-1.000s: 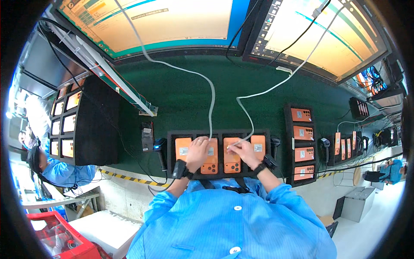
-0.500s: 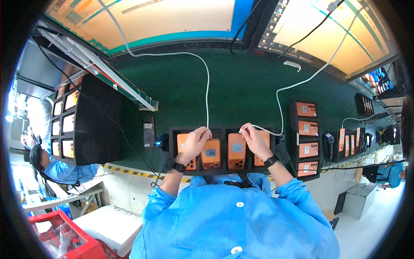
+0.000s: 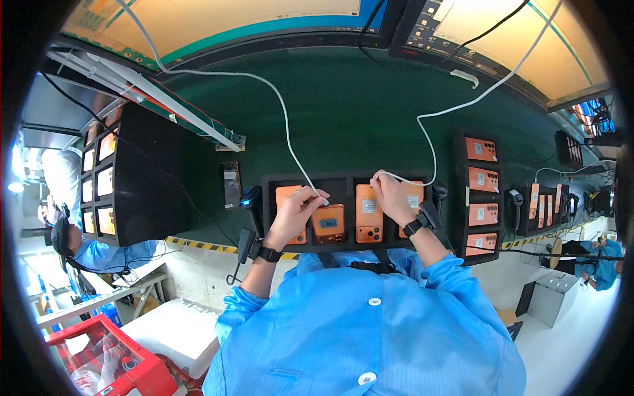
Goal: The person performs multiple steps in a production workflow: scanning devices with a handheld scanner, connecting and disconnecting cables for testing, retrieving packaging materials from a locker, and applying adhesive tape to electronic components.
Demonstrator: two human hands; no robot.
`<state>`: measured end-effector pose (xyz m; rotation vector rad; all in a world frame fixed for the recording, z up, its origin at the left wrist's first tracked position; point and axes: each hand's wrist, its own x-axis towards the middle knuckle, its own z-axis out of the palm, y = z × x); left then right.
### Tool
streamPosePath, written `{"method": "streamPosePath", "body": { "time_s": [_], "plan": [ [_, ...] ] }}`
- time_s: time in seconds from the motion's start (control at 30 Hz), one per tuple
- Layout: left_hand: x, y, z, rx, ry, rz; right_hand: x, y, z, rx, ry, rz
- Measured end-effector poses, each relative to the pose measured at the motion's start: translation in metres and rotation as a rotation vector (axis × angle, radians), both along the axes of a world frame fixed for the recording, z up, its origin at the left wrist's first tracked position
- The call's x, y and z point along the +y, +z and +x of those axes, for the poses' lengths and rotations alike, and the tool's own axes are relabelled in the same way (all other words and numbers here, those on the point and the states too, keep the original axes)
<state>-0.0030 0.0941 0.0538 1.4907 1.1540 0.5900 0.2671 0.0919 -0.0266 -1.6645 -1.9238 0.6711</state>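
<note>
Closed in a pinch, my left hand (image 3: pixel 295 215) grips the plug end of a white cable (image 3: pixel 288 129). Its fingertips are at the upper edge of an orange phone (image 3: pixel 328 223), whose upper end looks tipped up. My right hand (image 3: pixel 395 200) pinches the end of a second white cable (image 3: pixel 426 135) above the top edge of another orange phone (image 3: pixel 368 212). Both phones are in a black foam tray (image 3: pixel 338 187) in front of me. Two more orange phones, a left one (image 3: pixel 288 195) and a right one (image 3: pixel 413 194), are partly covered by my hands.
To the right, a black tray (image 3: pixel 461 198) holds several orange phones. A tall black stack (image 3: pixel 155 178) with phones stands left. Handheld scanners (image 3: pixel 250 198) flank my tray. Two monitors (image 3: pixel 264 20) edge the green bench (image 3: pixel 350 119). Other people (image 3: pixel 105 247) are at the sides.
The cable end in my left hand has come to the upper edge of the phone, and that phone looks more tipped. My right hand remains by its phone's top edge. The whole view has shifted slightly.
</note>
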Motion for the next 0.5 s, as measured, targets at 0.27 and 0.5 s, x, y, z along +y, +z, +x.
{"method": "streamPosePath", "body": {
  "time_s": [0.27, 0.5],
  "plan": [
    [0.003, -0.001, -0.005, 0.098, -0.036, 0.121, 0.010, 0.035, 0.009, 0.289, -0.016, -0.207],
    [-0.002, -0.003, 0.002, 0.098, -0.074, 0.220, -0.009, 0.060, 0.016, 0.312, -0.011, -0.263]
  ]
}}
